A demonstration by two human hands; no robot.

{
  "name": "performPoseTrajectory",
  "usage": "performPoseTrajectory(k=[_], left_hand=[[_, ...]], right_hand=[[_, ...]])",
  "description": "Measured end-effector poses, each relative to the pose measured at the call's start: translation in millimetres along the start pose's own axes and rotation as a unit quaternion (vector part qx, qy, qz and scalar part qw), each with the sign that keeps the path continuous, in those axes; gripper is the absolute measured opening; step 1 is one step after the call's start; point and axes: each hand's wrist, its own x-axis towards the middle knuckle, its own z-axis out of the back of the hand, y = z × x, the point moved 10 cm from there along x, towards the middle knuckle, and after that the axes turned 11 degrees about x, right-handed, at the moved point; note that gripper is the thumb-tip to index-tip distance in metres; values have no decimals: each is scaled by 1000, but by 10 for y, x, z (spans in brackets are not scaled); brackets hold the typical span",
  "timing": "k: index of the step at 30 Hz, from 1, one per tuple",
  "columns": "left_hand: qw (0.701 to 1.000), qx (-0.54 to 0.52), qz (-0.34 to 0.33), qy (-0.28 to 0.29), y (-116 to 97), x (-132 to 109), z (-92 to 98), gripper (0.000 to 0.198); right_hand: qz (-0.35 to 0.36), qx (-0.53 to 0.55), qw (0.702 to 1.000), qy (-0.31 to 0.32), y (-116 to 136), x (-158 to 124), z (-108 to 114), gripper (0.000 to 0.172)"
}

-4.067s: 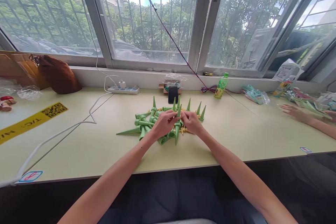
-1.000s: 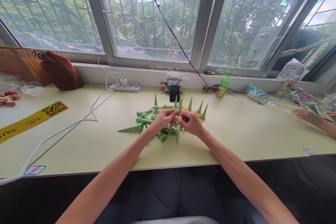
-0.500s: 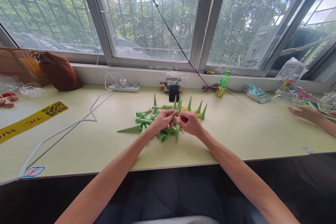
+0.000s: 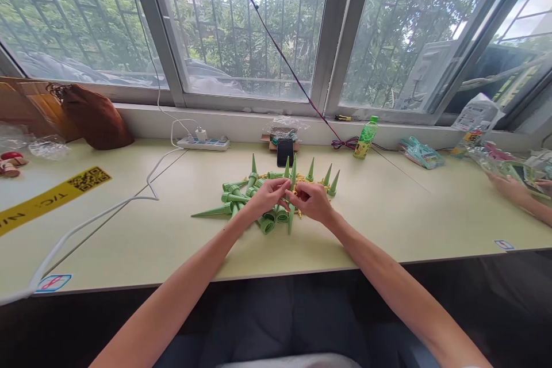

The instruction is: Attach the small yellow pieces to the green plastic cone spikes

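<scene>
My left hand (image 4: pixel 271 195) and my right hand (image 4: pixel 311 201) meet over a pile of green plastic parts, fingertips pinched close together. A green plant watering spike (image 4: pixel 290 221) points down from under my right fingers, which grip it. At the fingertips a small yellow piece (image 4: pixel 295 190) shows; what my left fingers pinch is mostly hidden. Left of my hands lie green spikes with ribbed caps (image 4: pixel 233 198), and hollow green ends (image 4: pixel 267 224) face me below. Several green cones (image 4: pixel 328 175) stand upright behind and to the right, among small yellow parts (image 4: pixel 301 214).
A phone (image 4: pixel 285 152) leans on a small box behind the pile. Farther back are a green bottle (image 4: pixel 365 138), a power strip (image 4: pixel 203 144) and a brown pouch (image 4: pixel 97 118). A white cable (image 4: pixel 107 214) crosses the left side. Another person's hand (image 4: pixel 511 188) works at far right.
My fingers have shifted slightly around the pieces, and a bit of yellow now shows between them. At far right, the other person's hand has moved rightward. The pile looks the same.
</scene>
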Motion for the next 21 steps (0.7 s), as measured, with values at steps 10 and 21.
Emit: performPoseTrajectory(k=[10, 21], left_hand=[[1000, -1, -1, 23, 32, -10, -12, 43], [1000, -2, -4, 30, 44, -7, -18, 40]], right_hand=[[46, -45, 998, 19, 80, -8, -51, 35], [81, -67, 994, 17, 149, -16, -57, 33]])
